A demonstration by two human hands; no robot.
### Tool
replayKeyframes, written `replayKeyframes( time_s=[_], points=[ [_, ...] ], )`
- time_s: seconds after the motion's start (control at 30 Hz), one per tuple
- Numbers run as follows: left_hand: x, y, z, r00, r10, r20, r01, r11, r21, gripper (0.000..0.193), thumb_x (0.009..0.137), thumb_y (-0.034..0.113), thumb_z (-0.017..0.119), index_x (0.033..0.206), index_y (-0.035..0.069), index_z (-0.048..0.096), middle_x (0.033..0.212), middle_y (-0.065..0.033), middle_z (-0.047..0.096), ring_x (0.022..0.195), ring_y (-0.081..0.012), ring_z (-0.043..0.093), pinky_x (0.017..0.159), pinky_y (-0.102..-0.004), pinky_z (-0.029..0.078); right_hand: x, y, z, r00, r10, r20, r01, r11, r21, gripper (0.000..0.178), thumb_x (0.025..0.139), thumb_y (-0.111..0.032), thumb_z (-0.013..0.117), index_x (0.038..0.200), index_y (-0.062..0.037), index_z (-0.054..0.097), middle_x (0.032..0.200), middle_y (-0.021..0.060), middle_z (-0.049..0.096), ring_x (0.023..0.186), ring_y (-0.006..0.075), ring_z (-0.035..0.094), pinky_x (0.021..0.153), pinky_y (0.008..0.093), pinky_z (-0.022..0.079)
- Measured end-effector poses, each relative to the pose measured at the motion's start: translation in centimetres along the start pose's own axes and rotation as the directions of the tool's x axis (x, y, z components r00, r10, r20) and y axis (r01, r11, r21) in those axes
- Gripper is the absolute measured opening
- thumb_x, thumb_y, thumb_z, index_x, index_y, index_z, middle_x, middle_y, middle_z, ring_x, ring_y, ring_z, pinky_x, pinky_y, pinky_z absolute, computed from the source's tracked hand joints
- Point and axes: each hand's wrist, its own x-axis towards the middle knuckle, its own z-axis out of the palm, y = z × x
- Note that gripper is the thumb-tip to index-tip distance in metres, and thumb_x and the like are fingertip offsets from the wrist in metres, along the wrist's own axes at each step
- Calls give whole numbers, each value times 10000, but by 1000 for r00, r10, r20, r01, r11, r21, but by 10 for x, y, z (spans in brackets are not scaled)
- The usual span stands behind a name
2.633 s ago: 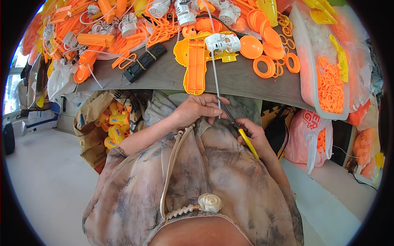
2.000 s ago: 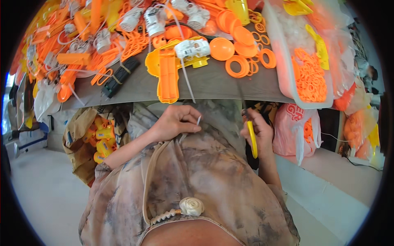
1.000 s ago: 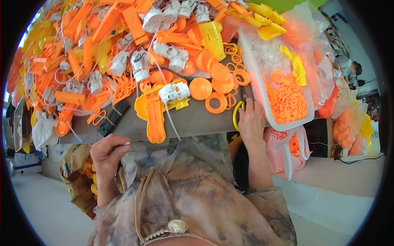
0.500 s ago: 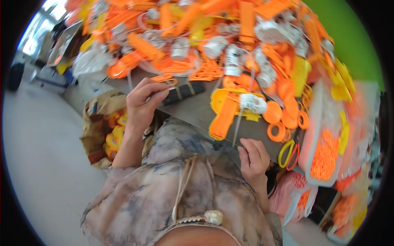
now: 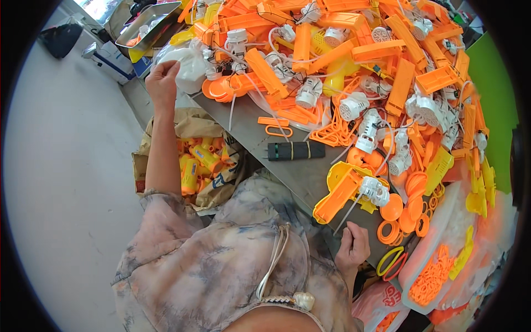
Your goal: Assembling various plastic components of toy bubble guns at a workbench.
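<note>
At the far left, my left hand (image 5: 162, 83) is raised beside a white plastic bag (image 5: 191, 67), thumb and fingers pinched together. Whatever is between those fingertips is too small to make out. My right hand (image 5: 354, 246) rests at the near table edge with its fingers curled in and nothing visible in them. Just beyond it lies a yellow half shell (image 5: 338, 172) holding an orange rectangular part (image 5: 338, 196) and a white motor unit (image 5: 374, 191) with a thin clear tube. A black block (image 5: 296, 150) with bands round it and an orange loop (image 5: 278, 130) lie between my hands.
A large heap of orange parts (image 5: 301, 47) and white motor units covers the grey table (image 5: 218, 113). Scissors (image 5: 391, 263) with yellow and red handles and a clear tub (image 5: 412, 282) of orange loops are at right. A paper sack (image 5: 213, 193) holds yellow toy bodies at left.
My left hand has moved away from the black block and orange loop, out to the white bag. The view has swung left. My right hand stays near the table edge, fingers more curled.
</note>
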Motion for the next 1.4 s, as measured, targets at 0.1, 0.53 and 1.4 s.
replayKeyframes(
  time_s=[0.1, 0.53, 1.4],
  points=[
    [17, -3, 0, 997, 56, 61, -66, 982, 177, 156, 784, 108, 687, 884, -12, 687, 758, -39, 647, 717, -97, 575, 684, -221, 444, -7, 8, -1, 997, 74, 10, -74, 997, 13, 164, 793, 70, 597, 947, 19, 614, 762, 123, 573, 622, 223, 553, 555, 284, 447],
    [54, -45, 25, 944, 112, 312, -255, 846, 468, 169, 757, 183, 667, 900, 103, 707, 946, -65, 647, 842, -244, 625, 761, -314, 469, -4, 10, -1, 987, 147, 62, -148, 989, 13, 169, 804, 37, 606, 971, 11, 608, 791, 144, 590, 661, 274, 587, 586, 316, 478],
    [67, -53, -5, 765, 319, 560, -586, 704, 401, 199, 868, 134, 568, 1038, 88, 659, 1055, -96, 638, 996, -268, 594, 847, -324, 454, 5, 3, -2, 992, 119, -40, -113, 986, 121, 199, 778, 111, 606, 955, 22, 610, 737, 89, 548, 589, 144, 503, 527, 233, 402]
  ],
)
